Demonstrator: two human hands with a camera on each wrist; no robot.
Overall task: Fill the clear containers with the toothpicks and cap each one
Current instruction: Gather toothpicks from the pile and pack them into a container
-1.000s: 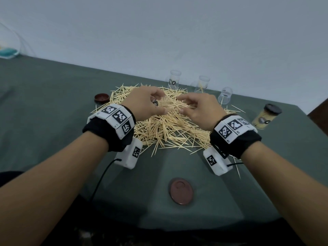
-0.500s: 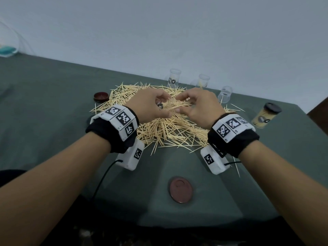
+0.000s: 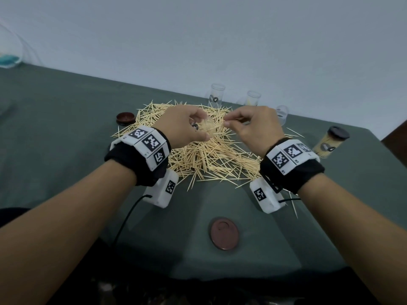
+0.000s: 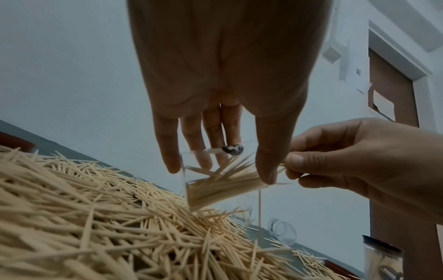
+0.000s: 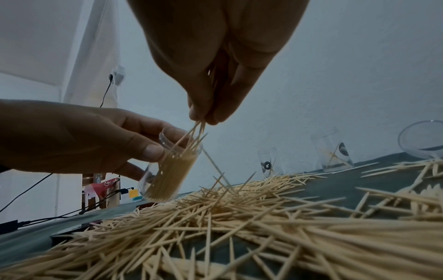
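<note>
A person's left hand [image 3: 182, 126] is gripping a clear container [image 5: 167, 166], partly filled with toothpicks and tilted, just above the toothpick pile [image 3: 209, 155] spread over the green-covered bench [image 3: 66, 128]. The right hand [image 3: 255, 128] is pinching a small bunch of toothpicks [image 5: 197, 128] between thumb and fingertips at the container's open mouth, with one loose toothpick [image 4: 259, 214] hanging below it toward the pile. Behind the pile, three more clear containers are waiting: two upright [image 3: 216, 96] [image 3: 252, 100] and one tipped over [image 3: 282, 114]. A filled, dark-capped container [image 3: 330, 144] is lying at the right, while two brown caps are sitting on the bench, one at the pile's left [image 3: 125, 117], one nearest the camera [image 3: 224, 234].
</note>
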